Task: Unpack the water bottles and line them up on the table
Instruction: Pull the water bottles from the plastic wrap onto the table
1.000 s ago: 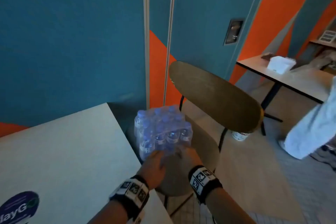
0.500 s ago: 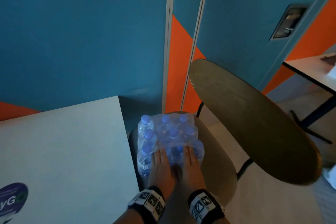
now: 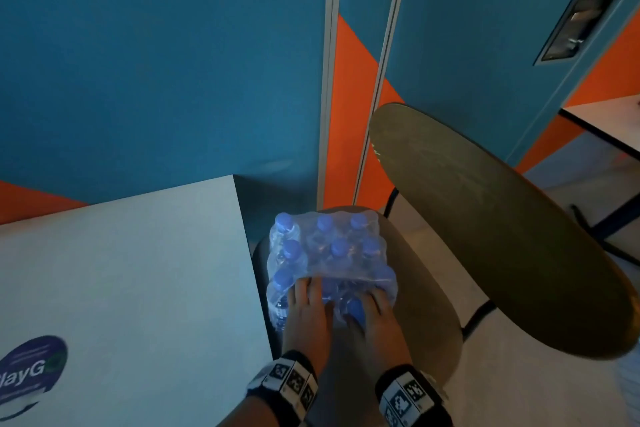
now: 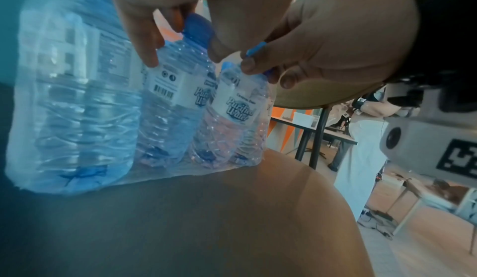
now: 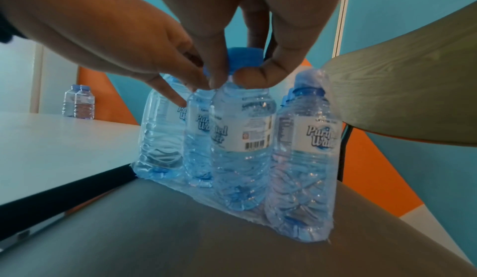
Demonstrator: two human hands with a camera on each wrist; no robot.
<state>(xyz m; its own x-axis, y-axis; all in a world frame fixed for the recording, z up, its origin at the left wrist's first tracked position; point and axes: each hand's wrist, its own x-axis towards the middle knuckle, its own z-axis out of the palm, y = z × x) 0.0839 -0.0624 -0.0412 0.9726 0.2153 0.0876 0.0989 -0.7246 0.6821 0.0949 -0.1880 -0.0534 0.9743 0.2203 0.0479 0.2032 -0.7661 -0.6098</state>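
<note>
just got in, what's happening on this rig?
A person is starting to unpack a shrink-wrapped pack of water bottles that stands on a chair seat beside the white table. Both hands are at the near edge of the pack: the right hand pinches the blue cap of a near bottle, and the left hand has its fingers dug into the plastic wrap next to it. The right wrist view shows bottles standing on a table behind.

Under your fingers (image 3: pixel 304 288) sits one clear shrink-wrapped pack of blue-capped plastic water bottles (image 3: pixel 329 253). At least eight caps show beyond your fingertips, and others are hidden. Well left of your fingers stand two loose clear bottles (image 5: pixel 78 103) on one white table (image 5: pixel 51 138). There is one brown wooden chair (image 5: pixel 180 230).
</note>
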